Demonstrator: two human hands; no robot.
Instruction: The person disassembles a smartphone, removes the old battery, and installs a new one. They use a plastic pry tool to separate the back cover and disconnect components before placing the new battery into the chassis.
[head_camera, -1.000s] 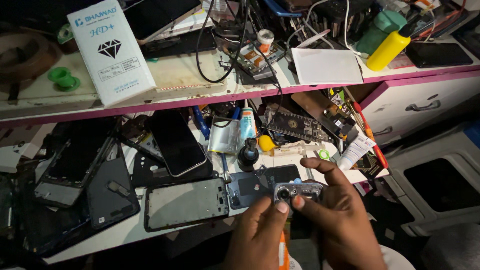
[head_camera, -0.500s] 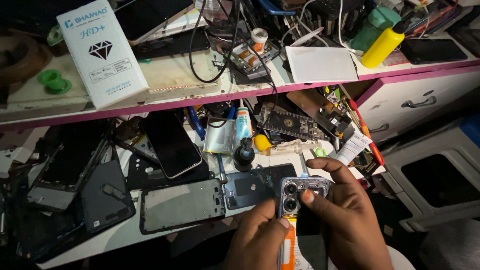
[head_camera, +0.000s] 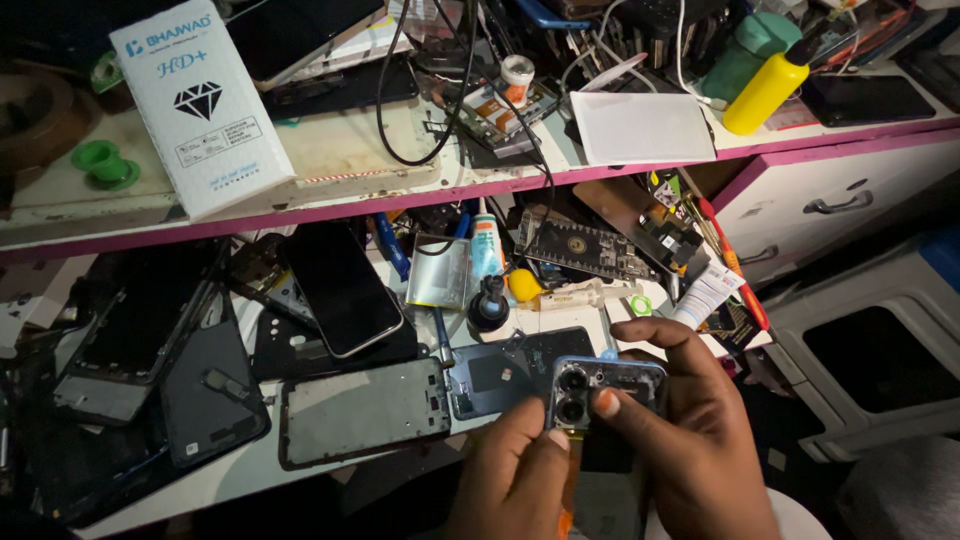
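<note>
Both my hands hold a phone back cover (head_camera: 600, 390) with a silvery-blue camera block and two round lenses, at the bottom centre. My right hand (head_camera: 690, 440) wraps its top and right side, thumb pressed beside the lenses. My left hand (head_camera: 520, 480) grips its lower left edge, and an orange-handled tool shows between the hands. Just beyond lies an opened phone body (head_camera: 505, 370) on the white bench (head_camera: 250, 470).
Several dismantled phones and frames (head_camera: 365, 410) litter the bench, with a dark screen (head_camera: 340, 285), a glue tube (head_camera: 487, 245) and a circuit board (head_camera: 585, 245). A pink-edged shelf (head_camera: 330, 210) above carries a white box (head_camera: 200, 105), cables and a yellow bottle (head_camera: 765, 90). White drawers (head_camera: 840, 215) stand at right.
The cover with the camera block has been lifted and turned so its lenses face me more squarely. My hands shifted a little to the right with it.
</note>
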